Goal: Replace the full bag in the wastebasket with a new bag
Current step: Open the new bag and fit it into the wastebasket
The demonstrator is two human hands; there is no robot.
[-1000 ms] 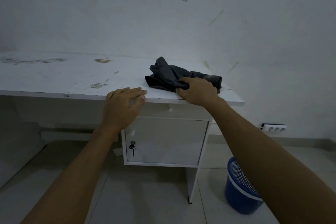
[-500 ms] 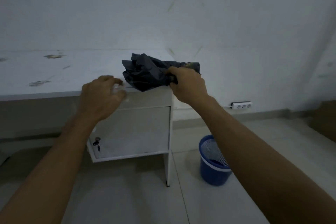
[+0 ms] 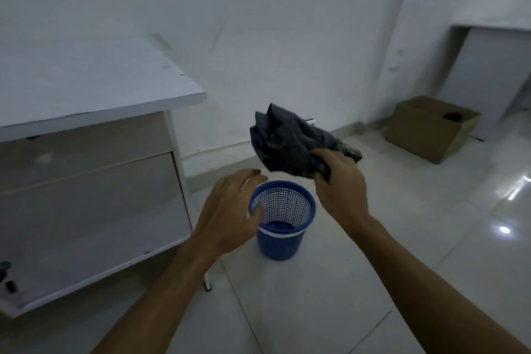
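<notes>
A crumpled dark grey plastic bag [image 3: 283, 146] hangs in the air above the blue mesh wastebasket [image 3: 283, 238], which stands on the white tiled floor with no bag in it. My right hand [image 3: 339, 184] grips the bag at its lower right edge. My left hand [image 3: 230, 210] hovers empty over the basket's left rim, fingers relaxed and slightly bent, just below and left of the bag.
A white desk [image 3: 94, 95] with a cabinet door [image 3: 86, 215] stands at the left, its corner close to the basket. A cardboard box [image 3: 431, 128] sits on the floor at the right by the wall. Glossy floor tiles spread around the basket.
My right hand lifted the dark bag off the desk and carried it right, over the wastebasket. My left hand left the desk edge and came over the basket. The view turned right and down.
</notes>
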